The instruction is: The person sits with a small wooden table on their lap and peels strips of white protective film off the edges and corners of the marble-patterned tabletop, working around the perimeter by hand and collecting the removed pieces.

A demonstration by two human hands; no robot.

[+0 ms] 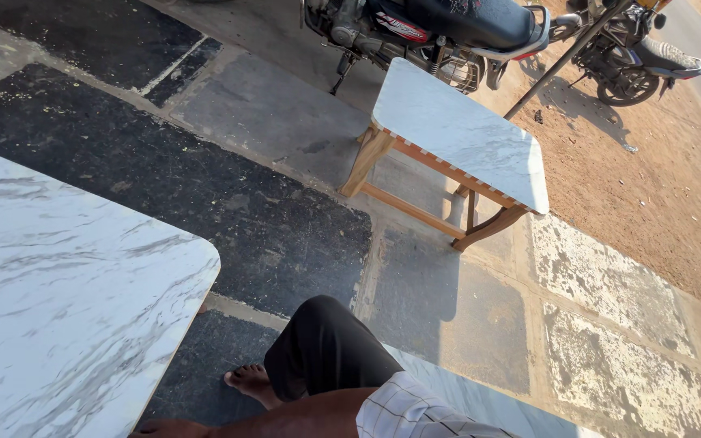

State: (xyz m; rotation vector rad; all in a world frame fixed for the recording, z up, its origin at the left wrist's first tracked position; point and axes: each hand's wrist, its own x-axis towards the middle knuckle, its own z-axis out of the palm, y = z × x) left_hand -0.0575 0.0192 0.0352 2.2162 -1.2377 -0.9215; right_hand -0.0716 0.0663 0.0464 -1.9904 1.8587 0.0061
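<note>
The person's forearm (302, 415) crosses the near edge; the hand (156, 428) is barely in view, so its grip cannot be told. Nearest it, at near left, lies the marble-patterned tabletop (66, 300): judged heavy, stiff, slick, best gripped by its edges. Farther right stands a wooden-legged bench (460, 134); beyond, motorcycles (440, 28).

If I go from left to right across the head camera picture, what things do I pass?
Big white marble-look tabletop → bare foot → black trouser leg → small marble-topped wooden bench → parked motorcycle at the far right.
</note>
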